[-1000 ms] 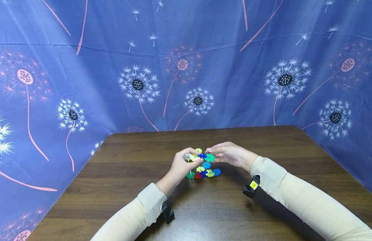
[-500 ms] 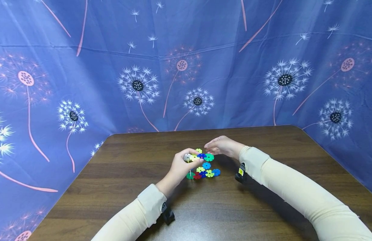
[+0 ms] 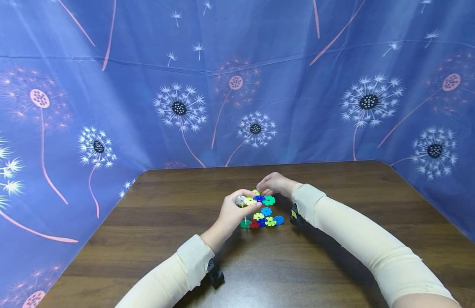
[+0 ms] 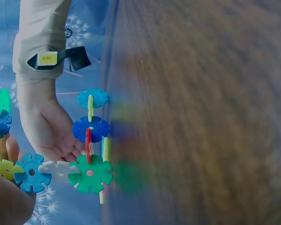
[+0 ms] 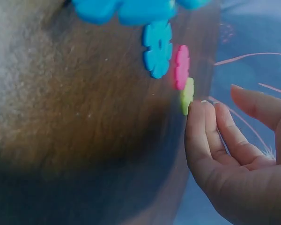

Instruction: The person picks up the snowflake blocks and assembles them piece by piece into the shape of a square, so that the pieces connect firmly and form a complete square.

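Note:
A structure of interlocking flower-shaped plastic discs stands on the table, with a green disc (image 3: 269, 200) at the right of its upper row. My left hand (image 3: 229, 214) pinches that upper row between thumb and fingers, near a yellow disc (image 3: 249, 201). The lower row includes a red disc (image 3: 254, 224) and a blue disc (image 3: 278, 220). My right hand (image 3: 277, 185) is behind the upper row, its fingers loosely bent. In the right wrist view, its fingertips are close to a yellow-green disc (image 5: 187, 96); the thumb stands apart. Whether they touch it I cannot tell.
The brown wooden table (image 3: 337, 256) extends around the structure. A blue dandelion-print cloth (image 3: 299, 107) hangs behind the table's far edge. Each forearm wears a small black wrist device, such as the right one (image 3: 296, 214).
My right hand has moved leftward and slightly away, from beside the green disc to behind the upper row. The left hand keeps its grip in nearly the same place.

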Available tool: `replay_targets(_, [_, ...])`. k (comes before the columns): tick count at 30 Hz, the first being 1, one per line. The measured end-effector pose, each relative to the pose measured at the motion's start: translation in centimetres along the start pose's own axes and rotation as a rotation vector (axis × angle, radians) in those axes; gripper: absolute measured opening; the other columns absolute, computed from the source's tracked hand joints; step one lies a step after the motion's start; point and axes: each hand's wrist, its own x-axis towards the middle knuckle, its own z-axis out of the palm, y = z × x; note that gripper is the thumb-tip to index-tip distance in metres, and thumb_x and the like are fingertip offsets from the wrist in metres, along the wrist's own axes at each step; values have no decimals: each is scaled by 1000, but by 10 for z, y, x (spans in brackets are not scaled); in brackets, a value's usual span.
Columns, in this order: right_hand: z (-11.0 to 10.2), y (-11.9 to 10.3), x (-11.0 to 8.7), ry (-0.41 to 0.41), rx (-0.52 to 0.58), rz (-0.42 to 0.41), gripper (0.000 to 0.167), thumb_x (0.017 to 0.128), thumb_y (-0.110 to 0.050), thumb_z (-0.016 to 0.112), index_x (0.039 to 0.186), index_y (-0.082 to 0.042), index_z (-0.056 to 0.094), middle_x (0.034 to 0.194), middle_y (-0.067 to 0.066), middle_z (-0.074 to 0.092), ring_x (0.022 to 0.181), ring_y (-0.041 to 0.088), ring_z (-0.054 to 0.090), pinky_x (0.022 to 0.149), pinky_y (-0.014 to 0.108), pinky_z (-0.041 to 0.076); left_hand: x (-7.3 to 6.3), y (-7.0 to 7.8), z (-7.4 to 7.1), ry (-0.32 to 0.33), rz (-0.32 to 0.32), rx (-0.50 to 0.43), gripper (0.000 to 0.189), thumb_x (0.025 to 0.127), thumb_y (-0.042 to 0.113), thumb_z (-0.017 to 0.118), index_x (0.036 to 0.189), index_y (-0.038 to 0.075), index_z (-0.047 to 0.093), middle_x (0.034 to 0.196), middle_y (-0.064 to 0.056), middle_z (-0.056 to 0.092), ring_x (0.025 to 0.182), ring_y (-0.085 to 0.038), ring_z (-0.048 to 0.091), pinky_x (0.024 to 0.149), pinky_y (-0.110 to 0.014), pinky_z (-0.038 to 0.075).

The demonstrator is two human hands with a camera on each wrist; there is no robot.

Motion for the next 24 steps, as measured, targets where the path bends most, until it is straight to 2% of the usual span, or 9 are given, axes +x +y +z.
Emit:
replay_targets(7, [3,5,12,47,-99,2,28,88,-6,68,114,4,67,106,17,70,84,16,65,78,30,55,1,5,-1,5,2,12,26,80,22,81,100,11,71,105,-6,68,85,-12,61,73,-28,51])
replay_targets(15, [11,7,16,72,-202,-63,26,87,3,62,112,3,69,119,18,65,85,15,57,73,25,51,2,3,-1,17,21,-1,24,79,18,80,99,9,70,103,-4,68,81,-10,60,70,-25,51])
replay_targets(20, [15,8,17,100,-229,-101,22,85,8,61,104,5,71,111,18,68,78,15,51,66,22,45,3,4,-1,21,31,-20,23,78,15,81,98,9,71,95,-1,66,76,-8,57,64,-22,49])
replay_targets(24, [17,7,19,111,-256,-105,20,86,8,60,102,5,71,107,18,68,75,14,50,63,22,43,3,4,-2,22,32,-17,24,78,15,81,99,7,70,94,-1,66,77,-8,57,64,-21,49])
